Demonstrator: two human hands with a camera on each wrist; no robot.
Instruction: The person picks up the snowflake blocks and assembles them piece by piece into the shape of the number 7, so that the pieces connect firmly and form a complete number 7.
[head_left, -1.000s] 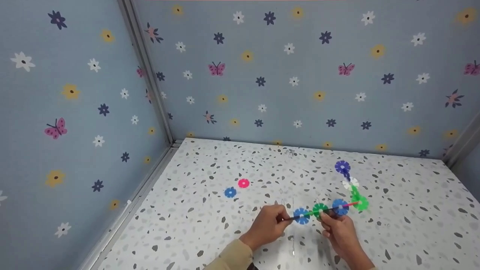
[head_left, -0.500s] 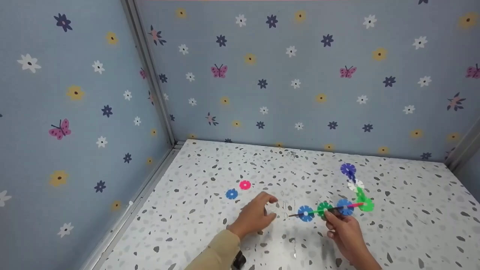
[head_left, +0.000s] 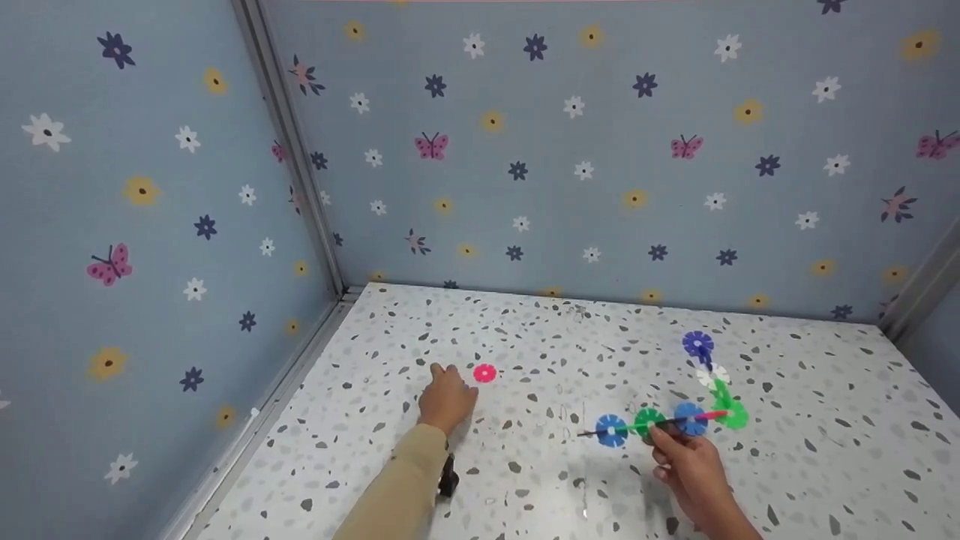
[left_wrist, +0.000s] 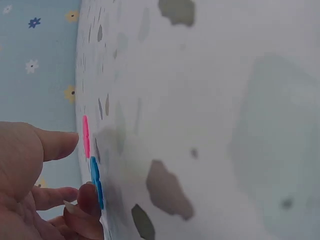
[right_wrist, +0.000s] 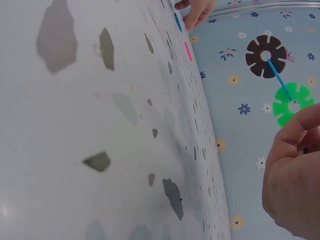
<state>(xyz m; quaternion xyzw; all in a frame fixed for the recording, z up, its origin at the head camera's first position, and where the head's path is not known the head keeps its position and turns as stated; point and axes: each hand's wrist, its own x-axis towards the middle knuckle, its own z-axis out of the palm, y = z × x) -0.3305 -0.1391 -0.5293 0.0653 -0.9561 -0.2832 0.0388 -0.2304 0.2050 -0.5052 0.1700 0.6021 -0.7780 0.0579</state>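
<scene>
My right hand (head_left: 697, 469) pinches a chain of interlocking notched plastic discs. From the left, it runs through a dark brown disc (right_wrist: 254, 54), a blue disc (head_left: 604, 437), a green disc (right_wrist: 281, 111), another dark disc and a second blue disc (head_left: 694, 429) to a pink one. A bright green disc (head_left: 736, 416), a white disc (head_left: 721, 379) and a purple disc (head_left: 698, 334) follow at the far end. My left hand (head_left: 446, 401) is down at the table; its fingertips touch a loose blue disc (left_wrist: 96, 175), hidden in the head view. The thumb stands apart from it.
A loose pink disc (head_left: 478, 373) lies on the speckled white table (head_left: 525, 322), just right of the left hand. Blue floral panels (head_left: 555, 225) rise behind and at the left. A black device (head_left: 448, 480) is at the left wrist.
My left hand has let go of the chain's left end and moved left to the loose blue disc. My right hand keeps hold of the chain, nearly in place.
</scene>
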